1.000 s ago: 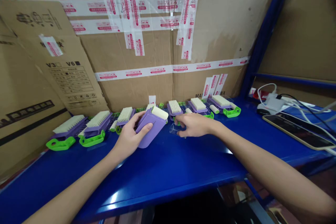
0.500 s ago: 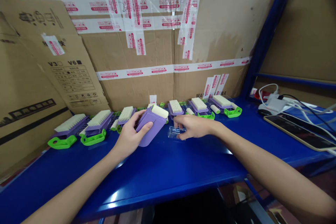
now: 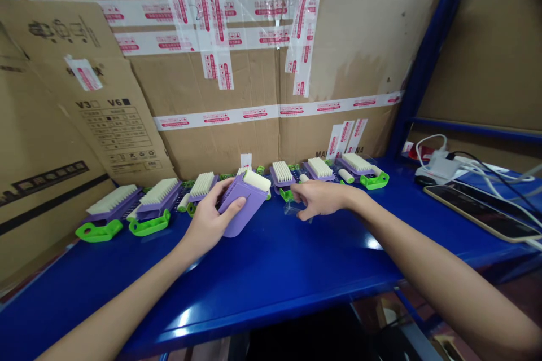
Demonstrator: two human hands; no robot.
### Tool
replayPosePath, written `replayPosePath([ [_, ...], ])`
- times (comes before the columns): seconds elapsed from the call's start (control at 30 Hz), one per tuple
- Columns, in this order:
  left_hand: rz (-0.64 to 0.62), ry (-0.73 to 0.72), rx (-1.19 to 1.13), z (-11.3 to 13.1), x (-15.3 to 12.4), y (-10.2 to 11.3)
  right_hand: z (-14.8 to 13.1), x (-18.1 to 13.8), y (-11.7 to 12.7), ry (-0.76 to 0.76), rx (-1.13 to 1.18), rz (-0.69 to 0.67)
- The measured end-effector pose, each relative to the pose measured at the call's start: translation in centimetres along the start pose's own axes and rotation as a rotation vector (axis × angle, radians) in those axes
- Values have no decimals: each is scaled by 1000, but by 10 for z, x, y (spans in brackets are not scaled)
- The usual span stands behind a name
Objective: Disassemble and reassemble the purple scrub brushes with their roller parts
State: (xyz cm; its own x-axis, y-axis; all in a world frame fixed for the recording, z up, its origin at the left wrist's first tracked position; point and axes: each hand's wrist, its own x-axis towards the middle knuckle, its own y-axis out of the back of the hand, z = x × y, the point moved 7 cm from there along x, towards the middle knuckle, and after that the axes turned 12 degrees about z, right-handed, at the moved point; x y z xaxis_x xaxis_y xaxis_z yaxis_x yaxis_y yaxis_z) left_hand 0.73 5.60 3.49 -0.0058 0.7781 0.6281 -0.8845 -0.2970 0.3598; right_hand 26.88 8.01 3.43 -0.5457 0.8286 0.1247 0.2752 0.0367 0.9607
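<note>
My left hand (image 3: 212, 213) is wrapped round a purple plastic holder (image 3: 242, 207), thumb across its flat face. A cream block (image 3: 256, 180) shows at the holder's upper end, tilted above the shelf. To the right, my right hand (image 3: 320, 197) has its fingers curled down on a small clear plastic piece (image 3: 291, 208), partly hidden by the fingers and low over the shelf. Just behind that hand sits a purple base with a ridged cream block (image 3: 282, 171). A green part (image 3: 286, 194) pokes out in front of this base.
Several similar purple units with ridged cream blocks (image 3: 158, 190) and green handles (image 3: 149, 224) line the back of the blue shelf (image 3: 254, 287). Taped cardboard (image 3: 237, 84) stands behind them. At the right lie a phone (image 3: 483, 211) and a white charger (image 3: 442, 166) with cables.
My right hand has shifted a little to the right and away from my left hand, with the clear plastic piece. The left hand and purple holder have hardly moved.
</note>
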Motion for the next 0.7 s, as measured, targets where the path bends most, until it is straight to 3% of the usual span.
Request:
replayPosePath([
  [0.37,-2,47,-49,-3,0,-2,9,-9,15,-85,-260,8],
  [0.57,58,317,-195,-24,-2,-4,9,-8,20,-81,-310,61],
  [0.7,91,450,-237,-34,-1,-4,5,-4,29,-72,-286,239],
])
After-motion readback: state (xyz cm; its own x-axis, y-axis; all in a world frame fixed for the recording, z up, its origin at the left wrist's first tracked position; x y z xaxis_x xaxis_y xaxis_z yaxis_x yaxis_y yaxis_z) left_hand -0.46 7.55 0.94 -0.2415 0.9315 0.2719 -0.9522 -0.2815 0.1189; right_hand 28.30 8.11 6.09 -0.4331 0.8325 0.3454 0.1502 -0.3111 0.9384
